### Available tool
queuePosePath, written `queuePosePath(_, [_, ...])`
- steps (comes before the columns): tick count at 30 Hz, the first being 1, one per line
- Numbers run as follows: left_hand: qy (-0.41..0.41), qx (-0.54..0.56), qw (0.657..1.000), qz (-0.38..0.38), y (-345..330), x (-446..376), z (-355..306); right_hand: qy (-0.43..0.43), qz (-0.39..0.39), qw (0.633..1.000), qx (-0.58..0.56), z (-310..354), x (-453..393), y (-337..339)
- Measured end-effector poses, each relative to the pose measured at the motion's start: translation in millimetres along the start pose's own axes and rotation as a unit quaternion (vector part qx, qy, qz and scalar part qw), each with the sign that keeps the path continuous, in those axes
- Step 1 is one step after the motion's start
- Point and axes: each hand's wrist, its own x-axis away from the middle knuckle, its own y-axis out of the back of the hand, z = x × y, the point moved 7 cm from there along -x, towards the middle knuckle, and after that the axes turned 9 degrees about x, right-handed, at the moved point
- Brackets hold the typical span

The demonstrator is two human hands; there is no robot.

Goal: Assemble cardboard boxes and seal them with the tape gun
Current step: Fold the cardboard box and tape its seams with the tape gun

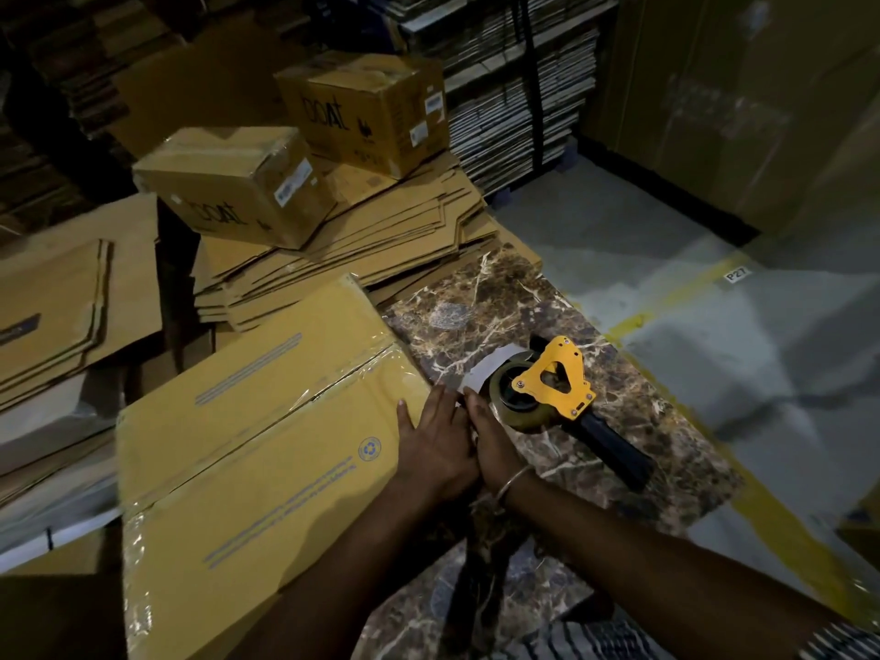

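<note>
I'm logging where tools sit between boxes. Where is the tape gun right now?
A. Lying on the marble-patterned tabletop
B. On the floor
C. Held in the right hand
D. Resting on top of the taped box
A: the tape gun lies on its side on the marble-patterned tabletop, just beyond the right hand, which does not grip it.

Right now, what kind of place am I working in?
Most likely a warehouse packing area: stacks of flattened cartons, shelving packed with flat cardboard, and a yellow floor line with a P27 marker beside the marble-patterned table.
</note>
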Motion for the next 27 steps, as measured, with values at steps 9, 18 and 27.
queuePosePath(9, [-0.015, -0.014, 0.999, 0.05, 6.1, -7.8, 0.8, -0.004, 0.04, 0.996, -0.085, -12.2, 10.6, 1.7])
queuePosePath(18, [-0.016, 0.043, 0.997, 0.055, 7.2, -8.6, 3.1, -0.042, 0.042, 0.995, -0.078, -36.8, 1.0, 10.6])
queuePosePath(27, [-0.047, 0.093, 0.995, -0.001, 15.2, 0.2, 3.7, -0.064, 0.001, 0.992, -0.11, -37.6, -9.0, 19.7])
